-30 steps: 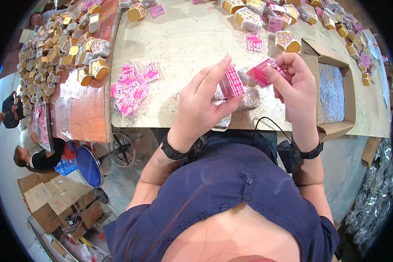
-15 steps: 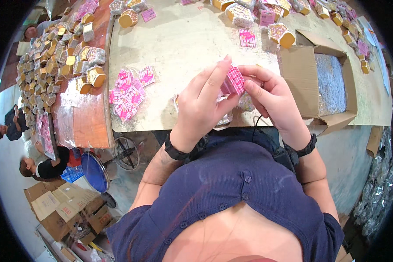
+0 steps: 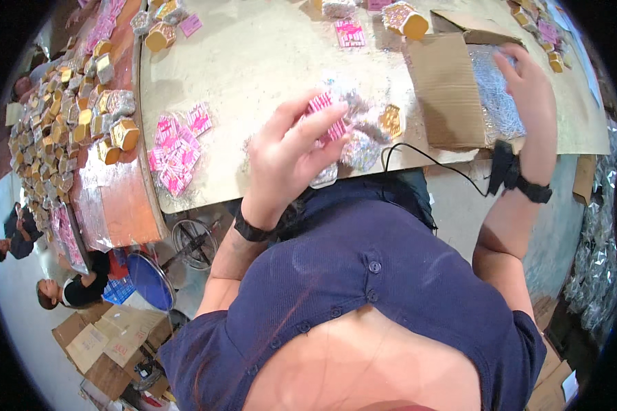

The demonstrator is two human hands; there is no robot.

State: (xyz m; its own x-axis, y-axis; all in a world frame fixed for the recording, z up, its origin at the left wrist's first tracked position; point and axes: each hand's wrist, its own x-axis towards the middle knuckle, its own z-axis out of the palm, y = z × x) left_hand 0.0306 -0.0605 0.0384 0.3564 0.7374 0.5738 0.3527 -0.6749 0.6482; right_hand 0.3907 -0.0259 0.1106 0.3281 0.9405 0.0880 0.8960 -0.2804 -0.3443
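One table (image 3: 267, 61): left hand (image 3: 289, 140) pinches one pink piece (image 3: 320, 103), right hand (image 3: 530, 81) (seemingly spread) at one carton (image 3: 448, 92).

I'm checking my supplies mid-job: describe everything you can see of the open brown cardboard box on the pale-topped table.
The open brown cardboard box sits on the pale-topped table, toward its right end. A broad, plain flap extends to the left and another lies at the far side. Tangled, thin, pale bluish-white strands show inside. The person's bare right hand is over the opening, hiding part of the right side; whether it touches the strands is unclear.
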